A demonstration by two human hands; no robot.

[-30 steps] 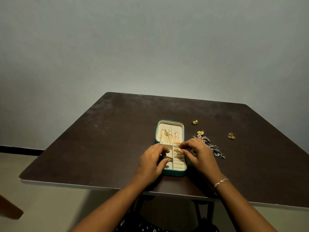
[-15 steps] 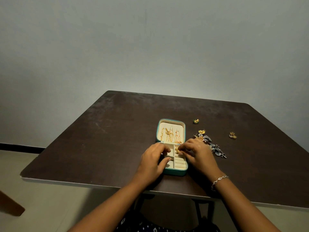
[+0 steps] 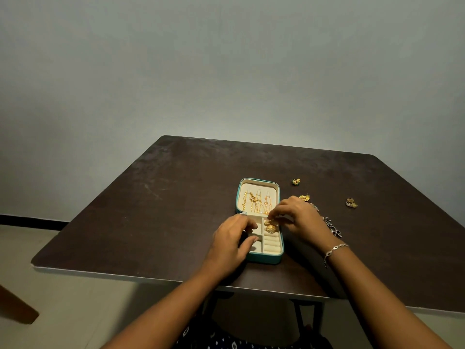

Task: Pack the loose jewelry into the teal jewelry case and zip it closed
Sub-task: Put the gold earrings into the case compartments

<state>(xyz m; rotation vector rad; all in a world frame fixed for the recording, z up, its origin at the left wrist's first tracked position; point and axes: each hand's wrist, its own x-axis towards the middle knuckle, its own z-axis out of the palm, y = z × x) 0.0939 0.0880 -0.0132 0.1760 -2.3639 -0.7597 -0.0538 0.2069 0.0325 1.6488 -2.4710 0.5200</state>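
Teal jewelry case (image 3: 264, 258) lies open near the table's (image 3: 151, 210) front edge. Left hand (image 3: 230, 244) grips its left side, thumb inside. Right hand (image 3: 299, 219) bunches its fingertips over a gold ring (image 3: 270, 228) in the ring rolls, pinching or just touching, can't tell. Loose jewelry (image 3: 351, 202) lies toward the right edge.

My left hand (image 3: 232, 239) palm down, fingers curled over the left rim of the teal jewelry case (image 3: 266, 258), thumb extended, my right hand (image 3: 300, 217) knuckles up, fingertips pinching a small gold piece (image 3: 268, 222), both forearms bare, crossing the near edge of the table (image 3: 176, 210).
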